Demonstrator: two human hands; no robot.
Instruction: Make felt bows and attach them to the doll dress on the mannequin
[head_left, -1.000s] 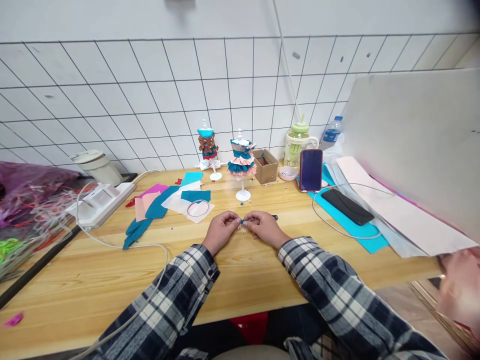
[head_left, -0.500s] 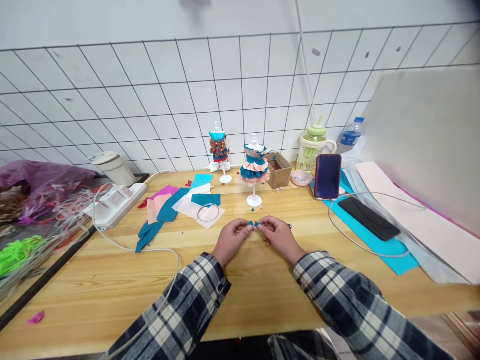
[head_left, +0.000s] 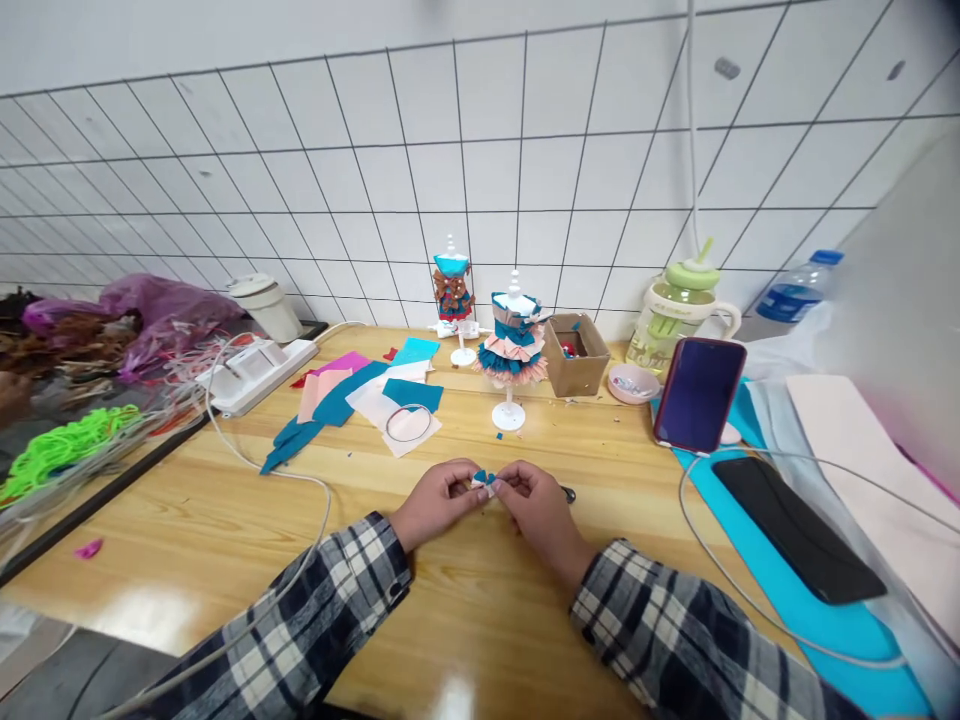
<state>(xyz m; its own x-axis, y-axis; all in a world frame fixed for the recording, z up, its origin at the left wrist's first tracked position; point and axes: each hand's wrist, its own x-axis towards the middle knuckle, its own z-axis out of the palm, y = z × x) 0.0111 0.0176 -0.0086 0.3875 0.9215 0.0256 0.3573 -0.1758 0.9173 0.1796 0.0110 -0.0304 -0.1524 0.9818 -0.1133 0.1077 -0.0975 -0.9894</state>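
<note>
Between my two hands is a small teal and pale crumpled paper piece (head_left: pixel 483 479), low over the wooden table. My left hand (head_left: pixel 440 502) pinches its left side with thumb and forefinger. From the other side, the fingertips of my right hand (head_left: pixel 538 510) are closed on it too. Straight ahead stands a small white dress form (head_left: pixel 509 413) wearing a ruffled teal and peach paper dress (head_left: pixel 513 350). A second dress form (head_left: pixel 451 290) in turquoise, brown and red stands behind it. Something small and black (head_left: pixel 569 494) sticks out from behind my right hand.
Coloured paper sheets (head_left: pixel 351 395) and a ring (head_left: pixel 409 423) lie left of centre. A cardboard box (head_left: pixel 577 370), pink dish (head_left: pixel 634 384) and propped phone (head_left: pixel 701 395) stand right. A cable (head_left: pixel 330 500) crosses the table. Another person's hand (head_left: pixel 11 395) shows at the left edge.
The view has shifted and come nearer. The paper piece now shows a pale part beside the teal. Both hands still pinch it, slightly lower and further left in the picture.
</note>
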